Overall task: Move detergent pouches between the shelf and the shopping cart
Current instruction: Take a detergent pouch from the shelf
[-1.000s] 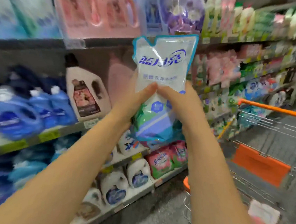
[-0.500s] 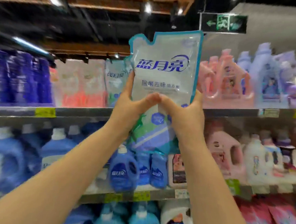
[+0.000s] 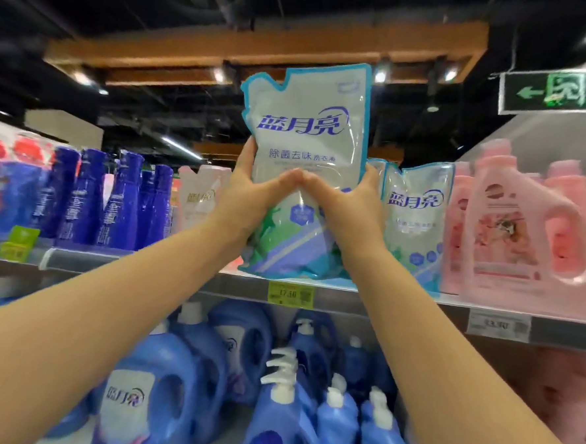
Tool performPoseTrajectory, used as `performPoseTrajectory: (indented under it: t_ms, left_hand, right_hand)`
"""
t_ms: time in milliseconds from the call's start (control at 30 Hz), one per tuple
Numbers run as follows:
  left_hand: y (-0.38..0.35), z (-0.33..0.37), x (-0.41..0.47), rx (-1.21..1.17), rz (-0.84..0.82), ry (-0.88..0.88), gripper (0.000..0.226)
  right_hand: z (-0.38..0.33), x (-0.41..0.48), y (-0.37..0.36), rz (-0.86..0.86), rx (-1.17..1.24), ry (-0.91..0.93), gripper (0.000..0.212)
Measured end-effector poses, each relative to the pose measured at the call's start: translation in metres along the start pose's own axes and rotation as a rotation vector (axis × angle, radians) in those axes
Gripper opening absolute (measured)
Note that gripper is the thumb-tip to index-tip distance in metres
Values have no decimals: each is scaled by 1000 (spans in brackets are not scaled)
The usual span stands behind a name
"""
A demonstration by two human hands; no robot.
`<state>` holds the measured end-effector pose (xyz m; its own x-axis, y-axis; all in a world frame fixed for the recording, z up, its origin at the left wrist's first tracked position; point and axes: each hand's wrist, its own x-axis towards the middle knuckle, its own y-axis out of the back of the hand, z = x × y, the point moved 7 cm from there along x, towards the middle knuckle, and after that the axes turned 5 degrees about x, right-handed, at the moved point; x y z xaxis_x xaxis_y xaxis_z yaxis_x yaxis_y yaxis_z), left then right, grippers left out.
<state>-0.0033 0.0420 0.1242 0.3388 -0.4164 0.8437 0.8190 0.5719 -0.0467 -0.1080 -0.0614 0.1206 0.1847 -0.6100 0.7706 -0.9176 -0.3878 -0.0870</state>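
Note:
I hold a white and blue detergent pouch [image 3: 304, 126] upright with both hands at the top shelf [image 3: 342, 291]. My left hand [image 3: 252, 195] grips its left side and my right hand [image 3: 347, 204] grips its right side, thumbs meeting on the front. The pouch's bottom edge is level with the shelf's front lip. A matching pouch [image 3: 415, 215] stands on the shelf just to the right, partly behind my right hand. The shopping cart is out of view.
Dark blue bottles [image 3: 90, 195] and a pale pouch [image 3: 200, 192] stand on the top shelf to the left; pink jugs [image 3: 510, 228] fill the right. Blue detergent jugs [image 3: 274, 392] crowd the shelf below. A yellow price tag [image 3: 290, 294] sits under the pouch.
The view swung up from the cart and lower shelves to the top shelf. Both hands carried the pouch up and forward until its bottom reached the top shelf's edge.

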Motion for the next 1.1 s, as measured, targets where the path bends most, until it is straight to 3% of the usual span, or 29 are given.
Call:
performPoseTrajectory:
  t_ms: [233,400,733,1000,1100]
  left_hand:
    - [11,-55,41,-18,-36,59,71]
    - [27,-88,71,24,-90,54,83]
    - [42,-161,117,-71,-191,94,81]
    - [46,-210,114,-163,-177,122,86]
    - [49,-211,115,-110,-193,101,99]
  right_hand:
    - [46,41,-26,-62,28,-3,69]
    - [72,57,-45,-15,25,23,79]
    - [119,87,-74,43,-140,-6,87]
    - [145,83,-88,-23,-330,-24,91]
    - [147,86,-84,-72,-384,-65,90]
